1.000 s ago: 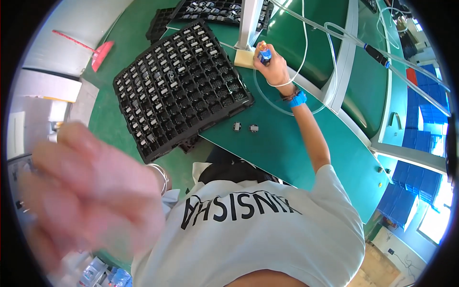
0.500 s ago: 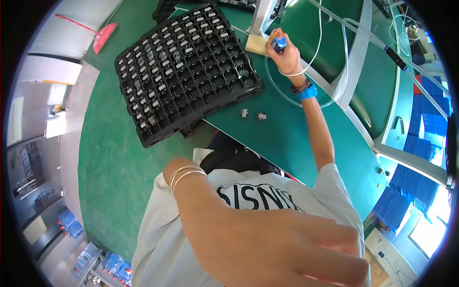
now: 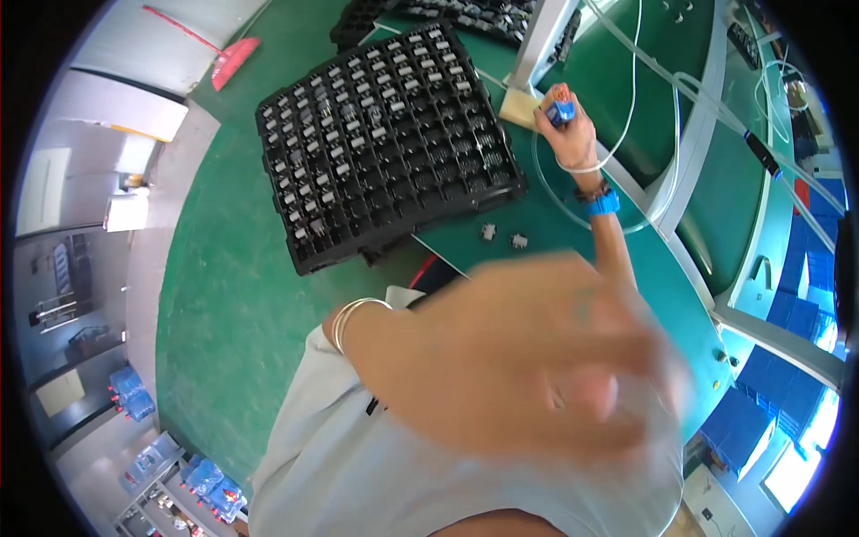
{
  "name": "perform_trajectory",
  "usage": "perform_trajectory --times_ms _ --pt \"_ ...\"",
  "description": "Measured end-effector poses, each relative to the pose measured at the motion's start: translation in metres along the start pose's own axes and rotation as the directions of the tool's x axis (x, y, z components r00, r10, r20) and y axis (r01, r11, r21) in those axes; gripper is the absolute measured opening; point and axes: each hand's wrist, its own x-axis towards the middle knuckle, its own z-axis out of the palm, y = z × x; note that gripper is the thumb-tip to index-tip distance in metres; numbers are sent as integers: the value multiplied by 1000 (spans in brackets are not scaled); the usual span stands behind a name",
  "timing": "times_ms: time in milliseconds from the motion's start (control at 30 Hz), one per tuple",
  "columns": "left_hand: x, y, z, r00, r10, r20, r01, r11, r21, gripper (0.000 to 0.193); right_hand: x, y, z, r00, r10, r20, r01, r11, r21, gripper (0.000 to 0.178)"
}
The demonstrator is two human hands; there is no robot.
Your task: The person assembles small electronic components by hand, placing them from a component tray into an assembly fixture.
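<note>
Head view, the only one: the right hand (image 3: 562,125) reaches out over the green bench (image 3: 573,268), fingers closed around a small blue tool (image 3: 561,112) whose tip sits just beside a pale cream block (image 3: 519,107) at the foot of a white upright post (image 3: 546,40). A blue wristband (image 3: 604,202) and a dark bracelet ring that wrist, and a thin white cord (image 3: 586,167) loops round the hand and trails off across the bench. The left hand (image 3: 537,358) is raised close to the camera, a blur that fills the middle of the picture; whether its fingers are apart or together cannot be told, and nothing shows in it. Thin bangles (image 3: 353,315) circle its wrist.

Left of the tool, a large black tray (image 3: 385,148) lies partly over the bench edge, its pockets filled with small dark parts. Two small grey parts (image 3: 503,236) lie loose on the bench between tray and torso.

Judging by the grip, work at the block would go best with the tool kept steady and upright, the cord held clear of its tip, and the raised hand lowered out of the line of sight.
</note>
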Motion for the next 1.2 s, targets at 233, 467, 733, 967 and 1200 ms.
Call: perform_trajectory --times_ms 233,467,733,967,1200 --pt "-55 -162 -93 861 -312 -403 507 603 616 14 -3 -6 -11 999 15 -51 -17 999 -40 42" --pt "-81 -223 -119 863 -361 -352 490 432 758 11 -4 -11 -8 998 20 -67 -23 998 -50 42" --pt "-77 -233 -116 925 -234 -298 379 595 709 6 -2 -6 -12 996 49 -81 -48 999 12 37" --pt "-77 -194 -103 725 -626 -288 531 774 -346 10 -2 -14 -14 997 29 -74 -28 999 18 29" --pt "-94 -167 -50 725 -680 -109 242 400 -884 20 5 19 -9 988 106 -112 -70 955 288 28"
